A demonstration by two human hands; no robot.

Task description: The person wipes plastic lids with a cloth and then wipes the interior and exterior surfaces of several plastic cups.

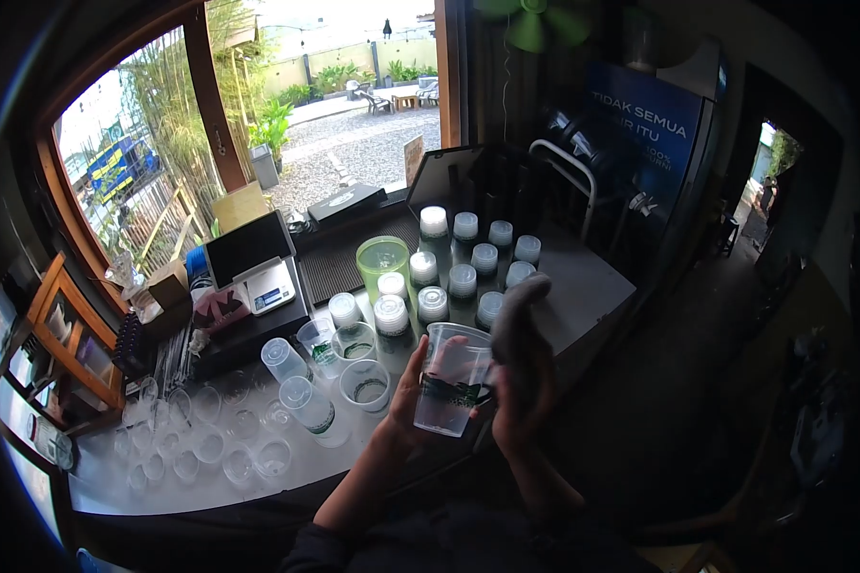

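Note:
My left hand (406,406) is closed around a clear plastic cup (446,406) with a dark green print, tilted slightly over the counter's front edge. In my right hand (523,406) is a dark grey cloth (519,320), raised against the right side of the cup's rim. Shadow hides some of the right fingers. Just beyond the cup stand several stacks of clear cups (392,315), bottoms up. Left of it are an upright open cup (365,387) and a stack of cups (311,406) leaning over.
Several small clear plastic pieces (242,463) cover the left part of the grey counter (354,454). A translucent green tub (382,258) stands among the stacks. Behind are a tablet-like screen (248,250), a black ridged mat (339,272) and a window. A metal rail (583,177) rises at right.

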